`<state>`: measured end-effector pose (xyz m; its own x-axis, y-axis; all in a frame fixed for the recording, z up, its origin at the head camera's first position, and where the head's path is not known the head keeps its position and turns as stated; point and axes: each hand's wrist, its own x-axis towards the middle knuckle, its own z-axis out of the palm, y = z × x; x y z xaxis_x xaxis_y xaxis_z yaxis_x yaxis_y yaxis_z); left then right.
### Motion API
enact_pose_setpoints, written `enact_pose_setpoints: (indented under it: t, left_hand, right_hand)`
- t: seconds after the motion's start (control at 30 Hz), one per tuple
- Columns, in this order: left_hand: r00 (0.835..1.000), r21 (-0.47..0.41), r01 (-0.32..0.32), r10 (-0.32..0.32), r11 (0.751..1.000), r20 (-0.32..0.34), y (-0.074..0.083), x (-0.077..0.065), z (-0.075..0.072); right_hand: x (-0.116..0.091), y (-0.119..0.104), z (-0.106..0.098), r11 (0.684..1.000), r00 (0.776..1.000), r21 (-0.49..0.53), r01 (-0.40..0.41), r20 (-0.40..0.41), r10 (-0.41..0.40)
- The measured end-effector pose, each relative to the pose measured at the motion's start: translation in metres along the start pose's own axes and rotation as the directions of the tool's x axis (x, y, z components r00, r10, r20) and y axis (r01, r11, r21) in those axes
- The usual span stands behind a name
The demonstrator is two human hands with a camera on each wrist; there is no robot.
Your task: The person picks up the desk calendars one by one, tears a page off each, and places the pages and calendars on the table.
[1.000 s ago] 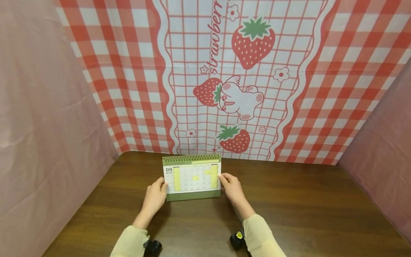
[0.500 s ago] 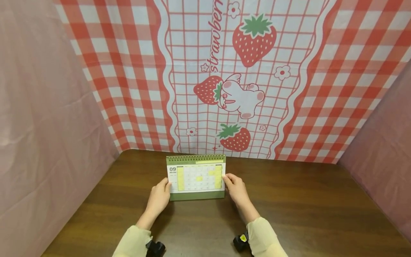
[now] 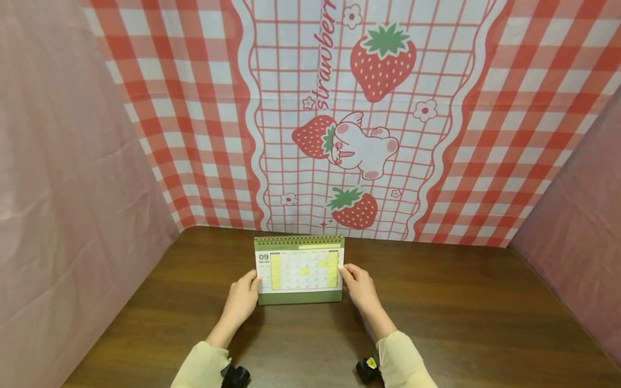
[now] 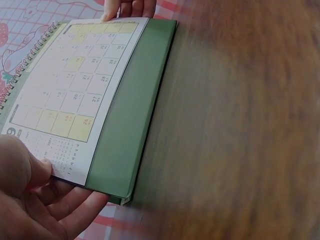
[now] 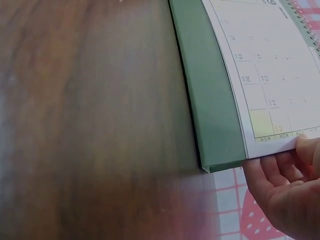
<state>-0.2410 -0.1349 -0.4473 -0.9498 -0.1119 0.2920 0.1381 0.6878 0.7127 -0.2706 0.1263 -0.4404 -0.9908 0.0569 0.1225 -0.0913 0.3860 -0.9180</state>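
Note:
A green desk calendar [image 3: 301, 275] with a spiral binding along its top stands on the wooden table, its page marked 09 and highlighted in yellow facing the person. My left hand [image 3: 242, 296] grips its left edge, thumb on the page front and fingers behind, as the left wrist view shows with the hand [image 4: 45, 200] at the page's corner. On the opposite edge, my right hand [image 3: 360, 285] pinches the calendar between thumb and fingers. In the right wrist view, the right thumb [image 5: 307, 147] lies on the page and the other fingers sit behind the board.
The brown wooden table [image 3: 461, 312] spreads out around the calendar. A red-and-white checked cloth [image 3: 204, 108] with strawberry prints hangs behind it. Pink curtains [image 3: 73, 188] close off both sides. Black wrist cameras [image 3: 235, 375] sit below the light sleeves.
Both hands have moved the calendar a little to the right, and its lower edge looks more level now. The grip on both sides is kept.

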Motion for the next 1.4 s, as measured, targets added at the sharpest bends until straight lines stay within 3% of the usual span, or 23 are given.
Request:
enact_pose_setpoints:
  t: [0.2, 0.63, 0.87, 1.1, 1.4]
  left_hand:
    - [1.0, 0.004, -0.001, 0.001, 1.0, 0.016, 0.002, -0.001, 0.0]
    - [1.0, -0.011, -0.024, 0.025, 1.0, 0.02, 0.007, -0.003, 0.005]
    - [0.994, -0.038, -0.111, 0.111, 0.993, -0.017, 0.012, -0.01, 0.007]
    - [0.999, -0.034, -0.037, 0.038, 0.999, 0.03, 0.012, -0.009, 0.008]
    - [0.999, -0.034, -0.033, 0.034, 0.999, 0.04, 0.014, -0.008, 0.011]
  right_hand:
    - [-0.004, 0.002, -0.002, 0.998, 1.0, -0.069, 0.009, 0.001, -0.009]
    - [-0.009, 0.003, -0.011, 0.999, 1.0, -0.047, 0.011, -0.004, -0.011]
    - [-0.012, 0.006, -0.017, 0.999, 1.0, -0.044, 0.002, -0.007, -0.003]
    - [-0.013, 0.006, -0.016, 1.0, 1.0, -0.026, 0.0, -0.008, -0.001]
    - [-0.018, 0.005, -0.024, 0.998, 1.0, -0.062, 0.0, 0.002, 0.0]
